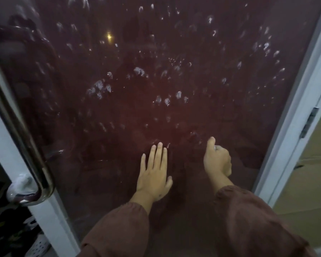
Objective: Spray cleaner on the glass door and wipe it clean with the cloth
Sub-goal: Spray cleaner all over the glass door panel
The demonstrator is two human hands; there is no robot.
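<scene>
Head view. Metal handle [24,145] at the left edge and hinge [309,125] on the right frame flank the glass door [156,71], speckled with spray droplets. Left hand [153,173] lies flat, fingers straight, on the lower pane; right hand [218,160] beside it, curled round something small and white, possibly the cloth.

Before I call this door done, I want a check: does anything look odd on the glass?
Yes. White foamy droplets dot the dark glass door, unwiped. The left hand lies flat on the pane; the right hand is curled around something small and pale.
</scene>
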